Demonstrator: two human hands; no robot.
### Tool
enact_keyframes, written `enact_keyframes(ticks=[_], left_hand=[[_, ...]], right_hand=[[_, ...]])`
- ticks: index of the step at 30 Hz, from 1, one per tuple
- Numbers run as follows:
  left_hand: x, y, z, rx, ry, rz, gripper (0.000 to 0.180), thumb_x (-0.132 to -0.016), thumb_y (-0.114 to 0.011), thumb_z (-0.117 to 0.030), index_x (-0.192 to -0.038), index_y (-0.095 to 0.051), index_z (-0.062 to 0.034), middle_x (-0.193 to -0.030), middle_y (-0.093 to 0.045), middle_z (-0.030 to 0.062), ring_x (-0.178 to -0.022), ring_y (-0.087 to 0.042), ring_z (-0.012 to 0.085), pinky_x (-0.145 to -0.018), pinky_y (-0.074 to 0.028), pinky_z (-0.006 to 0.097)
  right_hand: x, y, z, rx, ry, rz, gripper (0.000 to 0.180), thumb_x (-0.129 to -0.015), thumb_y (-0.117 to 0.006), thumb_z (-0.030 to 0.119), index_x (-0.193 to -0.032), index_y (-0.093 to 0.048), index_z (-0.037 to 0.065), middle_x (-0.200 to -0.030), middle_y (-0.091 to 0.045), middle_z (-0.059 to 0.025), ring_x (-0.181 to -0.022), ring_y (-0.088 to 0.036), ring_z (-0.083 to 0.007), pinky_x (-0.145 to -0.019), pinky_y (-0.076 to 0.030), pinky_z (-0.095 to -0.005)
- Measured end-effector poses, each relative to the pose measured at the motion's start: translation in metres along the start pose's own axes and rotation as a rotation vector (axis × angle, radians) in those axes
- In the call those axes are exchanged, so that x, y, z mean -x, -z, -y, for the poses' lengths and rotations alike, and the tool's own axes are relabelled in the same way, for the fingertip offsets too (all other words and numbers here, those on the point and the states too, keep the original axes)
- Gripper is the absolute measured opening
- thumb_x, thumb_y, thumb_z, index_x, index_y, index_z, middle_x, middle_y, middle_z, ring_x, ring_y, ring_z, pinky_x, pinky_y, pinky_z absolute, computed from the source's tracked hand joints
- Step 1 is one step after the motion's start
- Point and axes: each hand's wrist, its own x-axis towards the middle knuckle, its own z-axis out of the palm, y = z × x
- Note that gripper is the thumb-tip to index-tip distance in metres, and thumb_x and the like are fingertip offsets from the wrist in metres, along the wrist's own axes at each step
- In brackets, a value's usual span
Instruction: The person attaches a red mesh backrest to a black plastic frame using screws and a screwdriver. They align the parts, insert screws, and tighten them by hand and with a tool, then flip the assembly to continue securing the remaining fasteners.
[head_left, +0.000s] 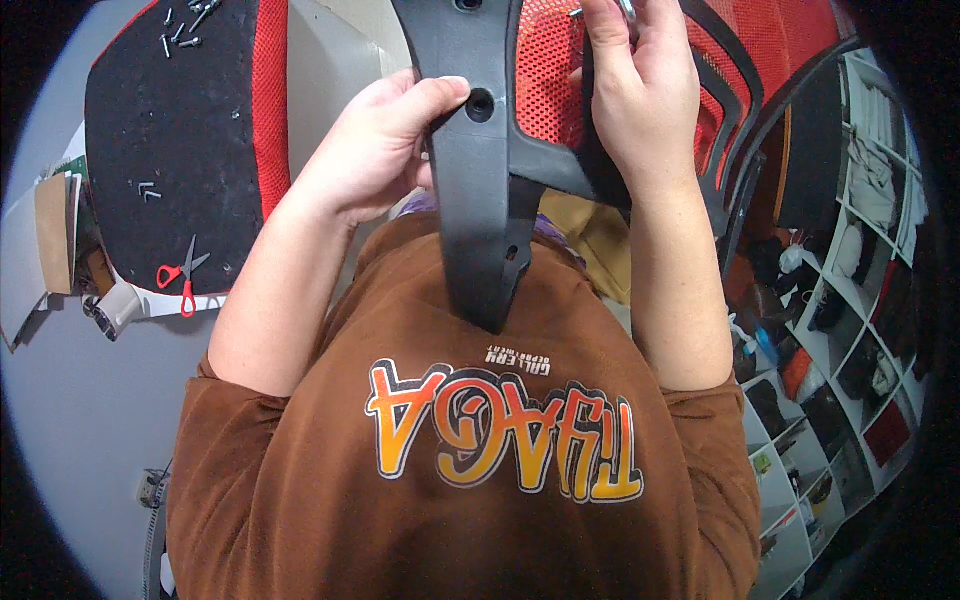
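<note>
A room at home, with a chair in pieces on the floor

A grey floor (90,400) carries an upturned chair seat (170,150) with red mesh edging; loose screws (185,25) lie at its far edge and red-handled scissors (180,275) at its near edge. Cardboard pieces (50,240) lie just beside the seat's left edge. Along the right stands a white cubby shelf (850,330) packed with bags, shoes and household oddments.

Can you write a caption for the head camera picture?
Both hands, left hand and right hand, grip a black plastic chair-back bracket with red mesh.
</note>
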Motion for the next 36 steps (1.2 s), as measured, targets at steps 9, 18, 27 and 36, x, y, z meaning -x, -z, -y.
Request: enact_keyframes(ticks=[9,18,27,36], left_hand=[[0.0,-0.003,-0.001,0.057,-0.027,-0.014,0.026,-0.09,-0.052,-0.019,-0.106,-0.05,0.0015,-0.092,-0.062,0.0092,-0.08,-0.064,0.017,-0.071,-0.055,0.034],[0.001,-0.006,-0.001,0.116,-0.061,0.01,0.027,-0.089,-0.053,-0.017,-0.105,-0.05,0.0043,-0.093,-0.061,0.01,-0.081,-0.063,0.0164,-0.074,-0.053,0.032],[-0.001,-0.016,0.003,0.071,-0.103,-0.076,0.027,-0.088,-0.055,-0.016,-0.107,-0.05,0.0027,-0.094,-0.061,0.0087,-0.081,-0.062,0.0151,-0.073,-0.053,0.032],[-0.003,-0.018,0.007,0.077,-0.138,-0.08,0.024,-0.088,-0.055,-0.016,-0.103,-0.052,0.0027,-0.091,-0.062,0.0075,-0.081,-0.061,0.0141,-0.075,-0.051,0.03]], right_hand=[[-0.01,-0.012,-0.012,-0.107,0.069,-0.026,0.009,-0.093,-0.049,0.011,-0.093,-0.046,0.003,-0.074,-0.046,-0.0009,-0.064,-0.043,-0.0089,-0.06,-0.038,-0.0226],[-0.012,-0.012,0.003,-0.21,-0.063,0.009,0.008,-0.094,-0.046,0.012,-0.094,-0.044,0.005,-0.076,-0.045,0.0005,-0.06,-0.042,-0.0048,-0.049,-0.038,-0.0182],[-0.013,-0.014,-0.007,-0.158,0.073,-0.054,0.009,-0.095,-0.046,0.012,-0.093,-0.045,0.003,-0.079,-0.046,-0.0008,-0.069,-0.043,-0.0082,-0.063,-0.038,-0.0207],[-0.012,-0.005,-0.008,-0.158,0.021,-0.002,0.01,-0.093,-0.049,0.012,-0.092,-0.046,0.003,-0.076,-0.044,0.0001,-0.069,-0.04,-0.0076,-0.063,-0.036,-0.0207]])
